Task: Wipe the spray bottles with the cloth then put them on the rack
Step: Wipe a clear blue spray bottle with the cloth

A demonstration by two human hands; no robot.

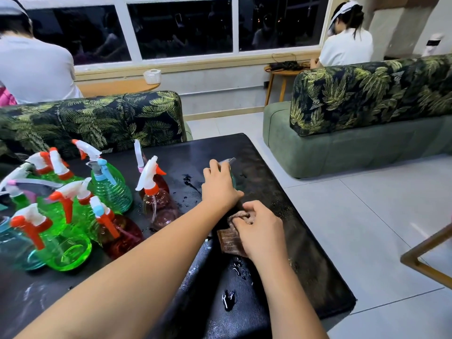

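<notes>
My left hand point(219, 184) grips a teal spray bottle point(232, 178) on the black table point(305, 277); only its grey trigger tip and a strip of its body show past my fingers. Just below it, my right hand point(261, 231) pinches a brown striped cloth point(231, 241) that lies bunched against the bottle's base. Several other spray bottles stand at the left: green ones point(111, 185), red ones point(156, 199) and a blue one point(14, 245).
Water drops point(228, 299) and puddles dot the table. Leaf-patterned sofas stand behind the table point(97, 118) and at the right point(367, 99). A wooden frame corner point(425, 255) juts in at the right edge. Two people sit with their backs turned, far left and far right.
</notes>
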